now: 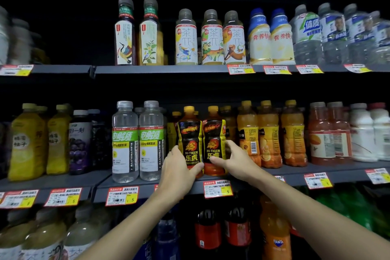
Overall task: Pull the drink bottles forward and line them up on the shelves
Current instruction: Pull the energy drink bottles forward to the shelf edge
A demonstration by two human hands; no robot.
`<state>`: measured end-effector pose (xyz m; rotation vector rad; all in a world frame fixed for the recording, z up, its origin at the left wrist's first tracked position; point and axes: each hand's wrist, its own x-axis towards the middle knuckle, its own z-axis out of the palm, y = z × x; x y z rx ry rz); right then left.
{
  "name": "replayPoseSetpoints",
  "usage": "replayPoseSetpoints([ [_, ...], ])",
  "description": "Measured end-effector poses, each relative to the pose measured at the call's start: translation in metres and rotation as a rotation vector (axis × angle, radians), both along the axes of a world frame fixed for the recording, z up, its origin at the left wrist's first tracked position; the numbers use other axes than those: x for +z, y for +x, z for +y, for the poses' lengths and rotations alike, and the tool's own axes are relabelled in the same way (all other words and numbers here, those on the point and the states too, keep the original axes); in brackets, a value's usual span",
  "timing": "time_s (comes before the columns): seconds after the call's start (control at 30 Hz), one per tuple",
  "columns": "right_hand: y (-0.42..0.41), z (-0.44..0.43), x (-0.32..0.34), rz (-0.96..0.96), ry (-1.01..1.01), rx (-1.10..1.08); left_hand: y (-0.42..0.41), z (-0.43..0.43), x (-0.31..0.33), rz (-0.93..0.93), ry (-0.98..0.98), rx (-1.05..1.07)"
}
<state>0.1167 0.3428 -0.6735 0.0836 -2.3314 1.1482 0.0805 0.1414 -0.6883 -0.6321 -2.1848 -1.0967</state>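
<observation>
Dark store shelving, 3 stocked levels in view, yellow-and-red price tags [218, 190] clipped along the front edges.

Middle shelf [348, 175]: 2 black-and-orange drink bottles stand upright at the front edge, side by side and touching.
- left Hi-Tiger bottle [191, 139]: left hand [179, 169] grips its lower half, thumb across the front near the base, fingers curled round the left side.
- right Hi-Tiger bottle [214, 139]: right hand [234, 158] grips it low down, thumb on the front label, fingers wrapped round the right side.
- Hands are apart, each clamped on its own bottle; the thumbs nearly meet at the seam between the 2 bottles.
- More orange-capped bottles stand further back, behind this pair.

Neighbours on the same shelf: 2 clear electrolyte bottles [138, 141] just to the left, orange juice bottles [270, 133] just to the right.

Upper shelf [168, 69]: tea bottles [211, 38] in a row at the edge.

Bottom level: a Fanta bottle [276, 234] beside dark cola bottles, below the arms.
</observation>
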Motion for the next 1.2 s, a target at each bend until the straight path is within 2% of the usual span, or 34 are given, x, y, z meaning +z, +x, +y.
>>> replayPoseSetpoints([
  [0.23,0.005,0.004,-0.002,0.004,0.079,0.045,0.002,-0.014,0.001,0.133,-0.051,0.042],
  [0.4,0.004,-0.003,0.001,0.029,0.204,0.019,0.001,-0.028,-0.002,0.311,-0.283,0.299],
  [0.6,0.005,-0.008,0.002,0.043,0.247,0.01,-0.003,-0.039,-0.001,0.343,-0.357,0.405],
  [0.77,0.006,-0.01,-0.002,0.04,0.271,0.026,-0.005,-0.044,0.001,0.351,-0.393,0.406],
  [1.03,0.003,-0.008,-0.005,0.048,0.3,0.05,-0.014,-0.054,0.009,0.52,-0.632,0.413],
  [1.2,0.003,-0.007,-0.007,0.055,0.304,0.042,-0.012,-0.052,0.014,0.553,-0.69,0.435],
])
